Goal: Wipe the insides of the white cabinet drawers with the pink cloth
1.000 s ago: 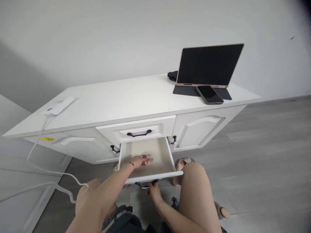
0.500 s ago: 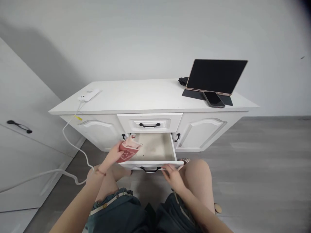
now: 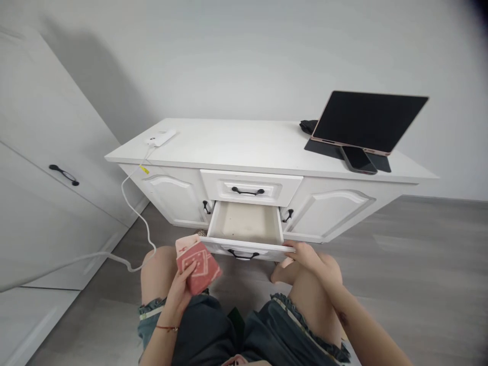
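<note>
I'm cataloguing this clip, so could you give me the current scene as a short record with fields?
Left hand: gripping a red-and-pink item above the lap
Lower drawer: pulled open
Right hand: at the right end of that drawer's front
Upper drawer: shut
Cabinet top, left: white device with cable
Cabinet top, right: propped tablet, phone in front

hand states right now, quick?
Left hand: closed, holding the red-and-pink bundle.
Right hand: fingers at the right corner of the open drawer; can't tell if gripping.
</note>
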